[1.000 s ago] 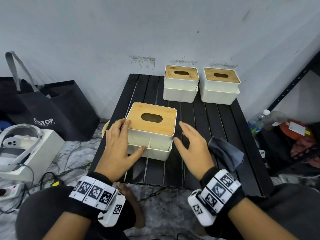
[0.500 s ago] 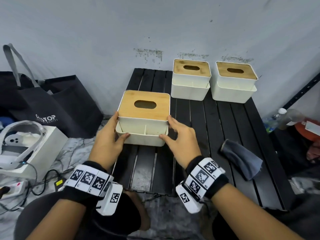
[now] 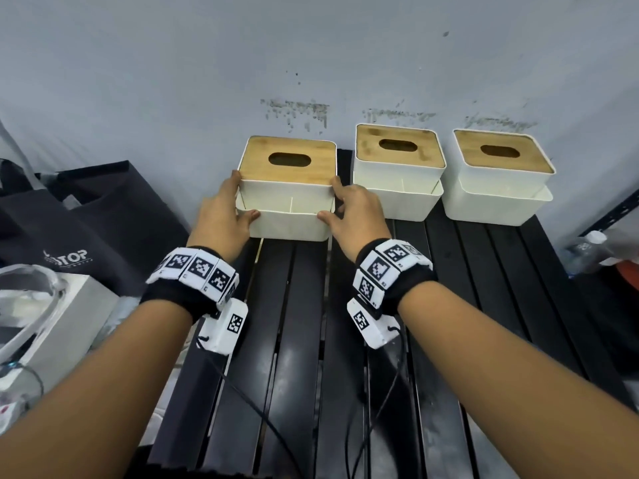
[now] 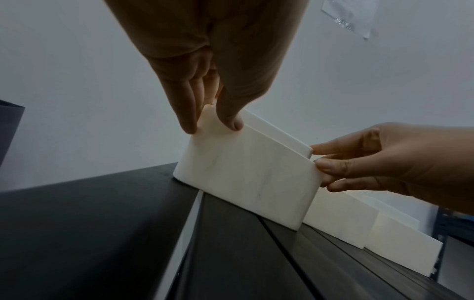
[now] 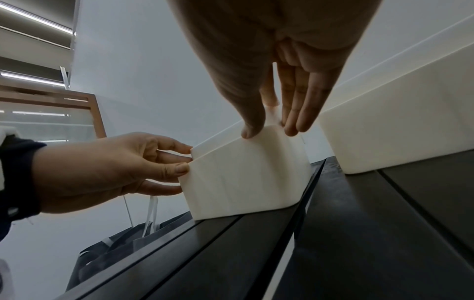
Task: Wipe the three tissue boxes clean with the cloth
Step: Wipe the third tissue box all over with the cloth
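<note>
Box (image 3: pixel 287 216) sits on the slatted black surface (image 3: pixel 304 340) against the grey wall, left hand (image 3: pixel 221 216) and right hand (image 3: pixel 352 212) gripping its ends; only the right wrist view shows ceiling lights (image 5: pixel 35 20).

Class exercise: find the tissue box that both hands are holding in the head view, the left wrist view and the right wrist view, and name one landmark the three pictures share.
Head: the held tissue box is upper centre, leftmost of three in the row.
Left wrist: the box is at centre, left hand above, right hand at right.
Right wrist: the box is at centre.
Shared landmark: the black slatted table under it.
</note>
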